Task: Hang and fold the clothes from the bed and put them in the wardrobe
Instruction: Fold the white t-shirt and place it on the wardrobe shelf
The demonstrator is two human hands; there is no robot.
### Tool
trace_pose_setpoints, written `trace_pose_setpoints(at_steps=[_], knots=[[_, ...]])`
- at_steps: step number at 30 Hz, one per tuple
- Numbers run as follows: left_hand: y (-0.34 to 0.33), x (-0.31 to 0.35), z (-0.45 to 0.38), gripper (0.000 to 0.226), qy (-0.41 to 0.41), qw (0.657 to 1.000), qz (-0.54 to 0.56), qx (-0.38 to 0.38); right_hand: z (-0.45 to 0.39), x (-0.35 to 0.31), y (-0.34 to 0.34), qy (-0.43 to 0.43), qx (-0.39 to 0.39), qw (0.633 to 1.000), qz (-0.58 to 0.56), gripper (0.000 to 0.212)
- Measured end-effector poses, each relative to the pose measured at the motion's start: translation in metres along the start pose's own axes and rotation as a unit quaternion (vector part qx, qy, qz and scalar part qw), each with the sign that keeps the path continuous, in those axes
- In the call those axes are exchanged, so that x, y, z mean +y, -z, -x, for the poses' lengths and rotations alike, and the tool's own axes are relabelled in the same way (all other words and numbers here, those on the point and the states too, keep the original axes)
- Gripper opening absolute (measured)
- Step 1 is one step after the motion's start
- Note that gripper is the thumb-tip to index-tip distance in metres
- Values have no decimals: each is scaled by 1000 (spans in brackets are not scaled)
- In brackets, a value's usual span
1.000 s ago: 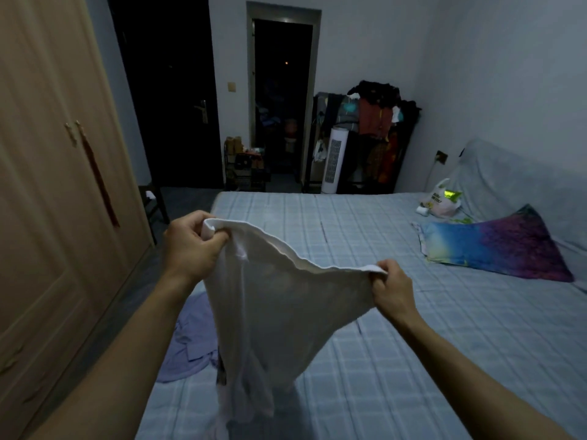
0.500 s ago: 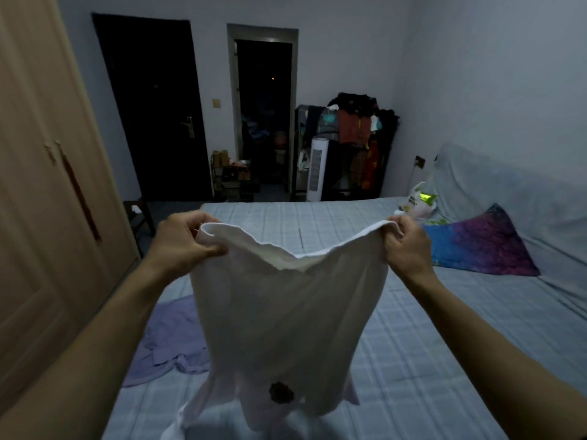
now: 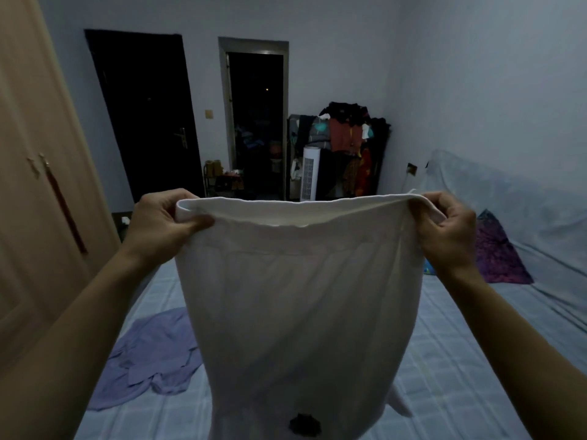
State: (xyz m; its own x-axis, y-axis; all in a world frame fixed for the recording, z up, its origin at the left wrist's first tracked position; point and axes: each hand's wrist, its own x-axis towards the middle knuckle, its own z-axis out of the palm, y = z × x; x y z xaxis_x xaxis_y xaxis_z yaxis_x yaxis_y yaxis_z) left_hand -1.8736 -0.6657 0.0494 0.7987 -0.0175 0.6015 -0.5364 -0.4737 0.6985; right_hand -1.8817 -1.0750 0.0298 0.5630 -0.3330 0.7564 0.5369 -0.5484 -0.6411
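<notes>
I hold a white garment up in front of me, stretched wide by its top hem. My left hand grips the hem's left corner and my right hand grips the right corner. The cloth hangs straight down over the bed, with a small dark patch near its lower edge. A lilac garment lies crumpled on the bed's left side. The wooden wardrobe stands at the left with its doors closed.
A purple and blue pillow lies at the bed's right, by a grey-covered headboard. At the far wall are a dark closed door, an open doorway, a white tower fan and a rack piled with clothes.
Both hands have risen and moved apart, pulling the white garment's hem taut and level. The garment now hangs flat and blocks more of the bed. My view has tilted upward.
</notes>
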Motion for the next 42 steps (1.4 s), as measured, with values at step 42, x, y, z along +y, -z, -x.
trace_pose_setpoints(at_steps=[42], knots=[[-325, -493, 139, 43, 151, 894, -90, -412, 326, 403, -287, -314, -478, 789, 224, 28]])
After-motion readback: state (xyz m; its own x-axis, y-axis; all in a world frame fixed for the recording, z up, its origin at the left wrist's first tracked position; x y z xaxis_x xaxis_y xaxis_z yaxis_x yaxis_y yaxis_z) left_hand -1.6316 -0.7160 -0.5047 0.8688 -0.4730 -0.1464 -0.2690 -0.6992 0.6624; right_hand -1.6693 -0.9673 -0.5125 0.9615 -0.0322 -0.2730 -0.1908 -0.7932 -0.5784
